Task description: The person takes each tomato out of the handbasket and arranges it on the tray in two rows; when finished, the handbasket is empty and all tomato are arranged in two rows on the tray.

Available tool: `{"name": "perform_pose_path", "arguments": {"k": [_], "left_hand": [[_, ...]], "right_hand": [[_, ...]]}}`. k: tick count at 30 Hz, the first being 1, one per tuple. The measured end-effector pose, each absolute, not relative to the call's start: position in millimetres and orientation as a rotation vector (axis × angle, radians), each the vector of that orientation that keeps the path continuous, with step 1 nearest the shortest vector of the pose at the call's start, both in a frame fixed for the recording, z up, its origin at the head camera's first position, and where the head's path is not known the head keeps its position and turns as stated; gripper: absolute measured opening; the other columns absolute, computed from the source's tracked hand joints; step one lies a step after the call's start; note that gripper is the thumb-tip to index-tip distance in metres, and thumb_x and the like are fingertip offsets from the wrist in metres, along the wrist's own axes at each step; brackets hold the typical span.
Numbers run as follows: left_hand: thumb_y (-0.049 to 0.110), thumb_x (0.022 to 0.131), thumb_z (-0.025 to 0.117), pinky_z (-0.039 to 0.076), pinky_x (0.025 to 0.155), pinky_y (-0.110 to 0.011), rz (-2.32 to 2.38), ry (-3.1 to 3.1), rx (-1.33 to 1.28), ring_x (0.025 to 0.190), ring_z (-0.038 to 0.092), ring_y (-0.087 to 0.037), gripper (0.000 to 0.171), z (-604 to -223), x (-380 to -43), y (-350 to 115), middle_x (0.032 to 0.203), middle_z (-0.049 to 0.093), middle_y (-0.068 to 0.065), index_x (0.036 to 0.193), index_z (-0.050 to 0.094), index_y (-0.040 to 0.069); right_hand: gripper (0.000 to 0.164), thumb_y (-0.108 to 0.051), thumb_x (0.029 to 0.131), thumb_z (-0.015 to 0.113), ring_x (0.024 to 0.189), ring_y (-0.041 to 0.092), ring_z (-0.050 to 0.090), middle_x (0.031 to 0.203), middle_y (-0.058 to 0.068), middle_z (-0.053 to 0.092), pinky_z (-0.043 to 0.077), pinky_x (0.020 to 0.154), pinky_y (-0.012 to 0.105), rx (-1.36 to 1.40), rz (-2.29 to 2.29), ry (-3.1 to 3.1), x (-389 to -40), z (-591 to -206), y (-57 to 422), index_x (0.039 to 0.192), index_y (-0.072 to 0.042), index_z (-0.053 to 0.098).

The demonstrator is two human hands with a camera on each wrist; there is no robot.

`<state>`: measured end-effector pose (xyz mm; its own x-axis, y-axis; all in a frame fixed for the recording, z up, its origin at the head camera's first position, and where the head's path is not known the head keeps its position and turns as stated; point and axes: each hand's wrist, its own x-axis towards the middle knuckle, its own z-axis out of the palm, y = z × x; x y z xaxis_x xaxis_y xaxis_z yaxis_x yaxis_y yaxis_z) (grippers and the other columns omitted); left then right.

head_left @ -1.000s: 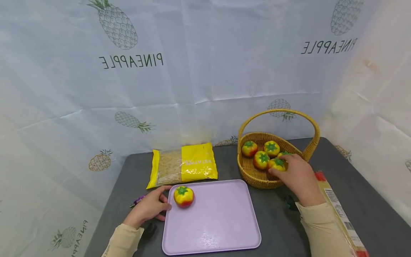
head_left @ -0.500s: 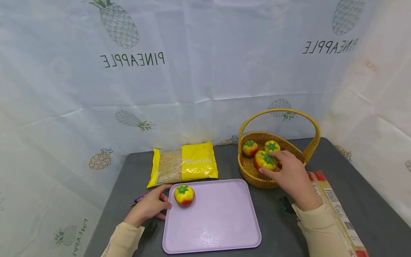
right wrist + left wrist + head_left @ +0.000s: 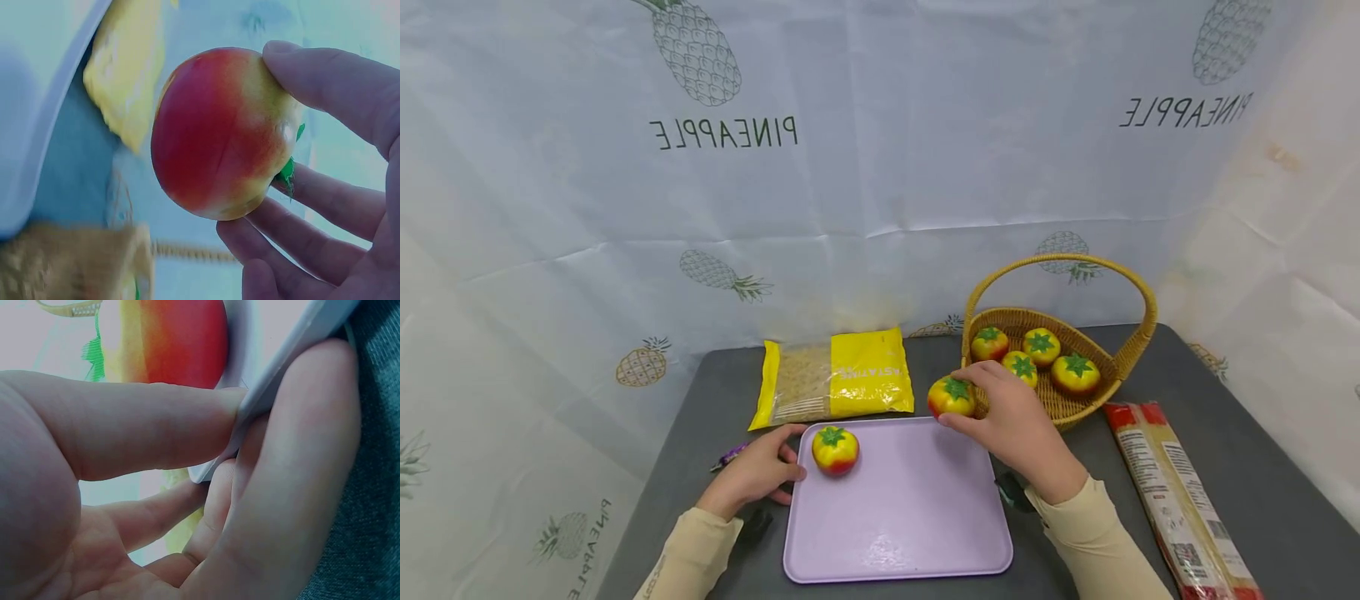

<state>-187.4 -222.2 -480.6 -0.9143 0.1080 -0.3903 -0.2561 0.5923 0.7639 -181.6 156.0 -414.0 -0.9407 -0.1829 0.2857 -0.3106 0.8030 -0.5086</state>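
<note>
A lilac tray lies on the dark table. My left hand pinches its left rim, thumb above and fingers below in the left wrist view. Near the far-left corner of the tray sits one yellow-and-red toy tomato with a green star-shaped top. My right hand holds another toy tomato above the tray's far-right corner; the right wrist view shows thumb and fingertips around this toy tomato. Several more toy tomatoes rest in the wicker basket, partly behind my right hand.
The basket's tall arched handle rises at the back right. A yellow bag lies beyond the tray. At the right is a long red-ended packet. A small purple item lies behind my left hand.
My right hand has lifted one toy tomato out of the basket and carried it left to the tray's far-right corner. The left hand stays at the tray rim.
</note>
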Motion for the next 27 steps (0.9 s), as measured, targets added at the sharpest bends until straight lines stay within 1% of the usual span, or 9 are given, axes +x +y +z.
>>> {"name": "perform_pose_path", "arguments": {"k": [5,9,17,27], "left_hand": [[0.002,0.090,0.081,0.068,0.060,-0.041,1.260,2.424,-0.113,0.077,0.067,-0.025,0.070,-480,-189,-221,0.101,0.057,-0.014,0.155,0.053,0.010],[0.001,0.090,0.081,0.067,0.059,-0.041,1.268,2.423,-0.103,0.078,0.067,-0.024,0.070,-481,-189,-220,0.100,0.057,-0.014,0.154,0.054,0.010],[0.002,0.089,0.082,0.067,0.059,-0.040,1.251,2.438,-0.103,0.078,0.066,-0.025,0.071,-482,-190,-219,0.100,0.057,-0.014,0.154,0.054,0.011],[0.001,0.089,0.081,0.067,0.058,-0.040,1.257,2.440,-0.120,0.078,0.066,-0.025,0.071,-482,-187,-224,0.099,0.057,-0.014,0.154,0.054,0.011]], "right_hand": [[0.058,-0.040,0.080,0.097,0.108,0.020,0.068,0.125,-0.001,0.070,0.064,0.097,0.044,0.446,0.874,-2.801,-183,-424,125,0.129,-0.018,0.075],[0.058,-0.039,0.079,0.098,0.109,0.018,0.068,0.125,-0.003,0.070,0.064,0.097,0.040,0.481,0.875,-2.834,-181,-434,106,0.128,-0.019,0.076],[0.057,-0.039,0.077,0.099,0.101,0.018,0.068,0.117,-0.002,0.071,0.061,0.091,0.041,0.588,0.848,-2.844,-178,-449,90,0.125,-0.017,0.077],[0.058,-0.041,0.078,0.098,0.101,0.017,0.066,0.116,-0.001,0.071,0.061,0.089,0.039,0.624,0.822,-2.878,-184,-457,83,0.126,-0.017,0.077]]}}
